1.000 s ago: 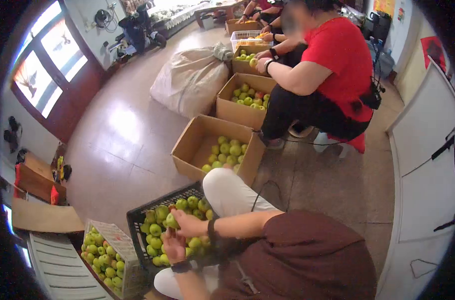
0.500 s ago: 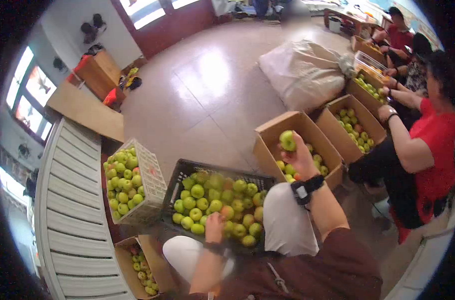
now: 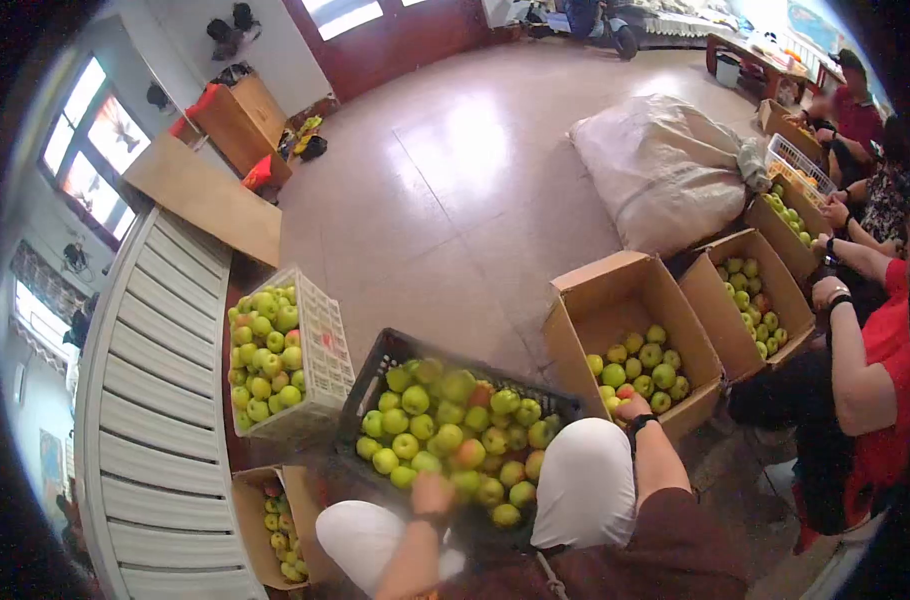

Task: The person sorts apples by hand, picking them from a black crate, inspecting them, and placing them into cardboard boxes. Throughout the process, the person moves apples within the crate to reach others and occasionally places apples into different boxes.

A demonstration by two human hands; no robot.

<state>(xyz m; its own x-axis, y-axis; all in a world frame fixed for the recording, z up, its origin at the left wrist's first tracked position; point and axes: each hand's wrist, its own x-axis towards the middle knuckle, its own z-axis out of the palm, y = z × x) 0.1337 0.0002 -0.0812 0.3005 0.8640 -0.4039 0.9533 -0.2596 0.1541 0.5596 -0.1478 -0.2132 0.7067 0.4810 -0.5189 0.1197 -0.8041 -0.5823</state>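
Observation:
My right hand (image 3: 635, 409) reaches into the near end of an open cardboard box (image 3: 605, 300) and is closed on an apple (image 3: 621, 406) low among the others. More green apples (image 3: 650, 356), some blushed red, lie on that box's floor. Between my knees, a black plastic crate (image 3: 375, 350) is heaped with green and reddish apples (image 3: 448, 438). My left hand (image 3: 435, 494) is at the crate's near edge, right against the apples, its fingers smeared by motion.
A white crate (image 3: 325, 350) of apples stands to the left, with a small cardboard box (image 3: 300, 500) of apples below it. A large white sack (image 3: 665, 170) lies beyond the boxes. At right, a person in red (image 3: 880, 370) works at another apple box (image 3: 710, 290).
My right hand has lowered from above the cardboard box, where it held up a green apple, down into it. My left hand has shifted slightly nearer. The view has turned.

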